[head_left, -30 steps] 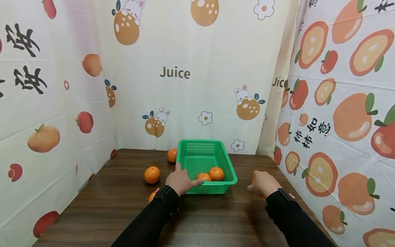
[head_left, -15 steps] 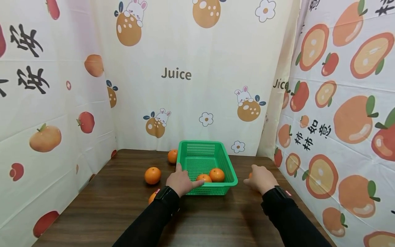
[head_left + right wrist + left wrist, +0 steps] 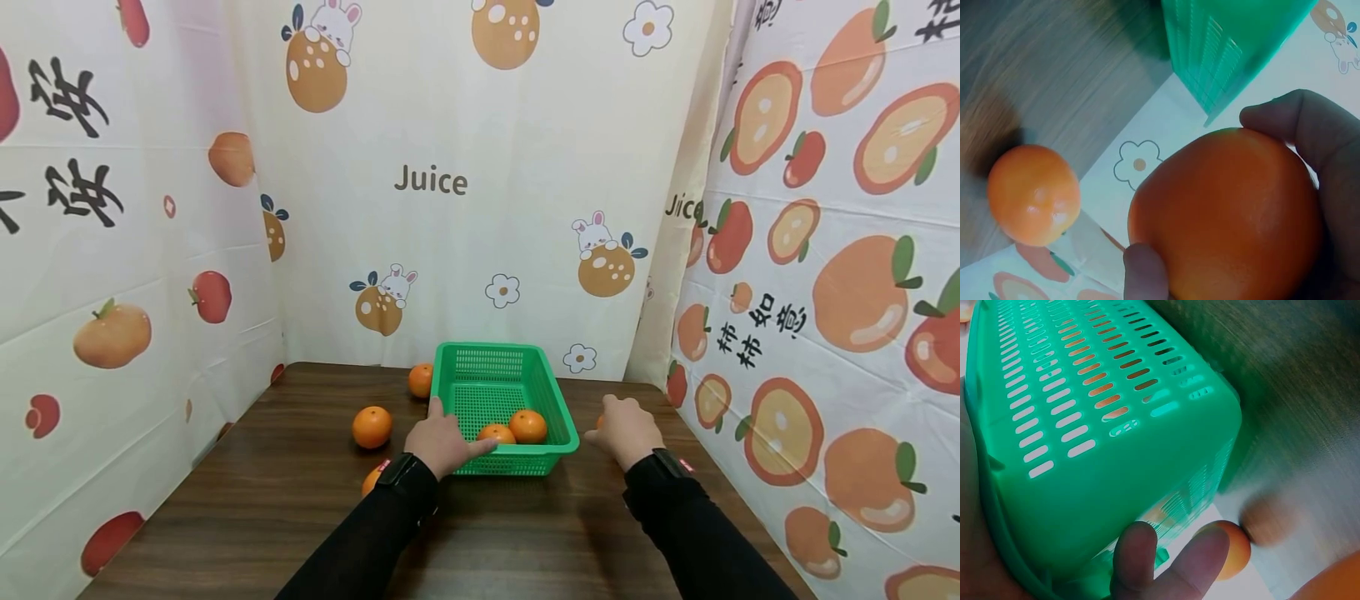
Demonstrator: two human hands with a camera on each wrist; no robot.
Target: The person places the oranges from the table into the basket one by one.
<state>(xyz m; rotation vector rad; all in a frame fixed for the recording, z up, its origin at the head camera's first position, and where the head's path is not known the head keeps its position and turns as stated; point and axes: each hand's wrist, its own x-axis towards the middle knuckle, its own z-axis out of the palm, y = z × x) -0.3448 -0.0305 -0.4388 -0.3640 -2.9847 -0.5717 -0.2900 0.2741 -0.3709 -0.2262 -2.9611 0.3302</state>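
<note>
A green plastic basket [image 3: 491,460] stands on the table with two oranges [image 3: 528,426] inside. At its near left corner my left hand [image 3: 441,443] grips the rim, thumb along the front edge. The left wrist view has two fingertips [image 3: 1136,550] against the outer wall. My right hand [image 3: 628,429] holds an orange [image 3: 1229,212] between thumb and fingers, to the right of the basket; from the head only a sliver of the fruit shows. Beyond it, in the right wrist view, another orange [image 3: 1034,195] rests on the table, hidden from the head by the hand.
Left of the basket one orange [image 3: 372,427] lies on the dark wooden table [image 3: 247,500]. Another orange [image 3: 421,380] is by the basket's far left side. A third orange [image 3: 371,479] is partly behind the left wrist. Printed cloths [image 3: 487,225] surround the table.
My right hand has moved left toward the basket, carrying the orange. The left hand keeps its grip on the basket corner. The head view has shifted slightly.
</note>
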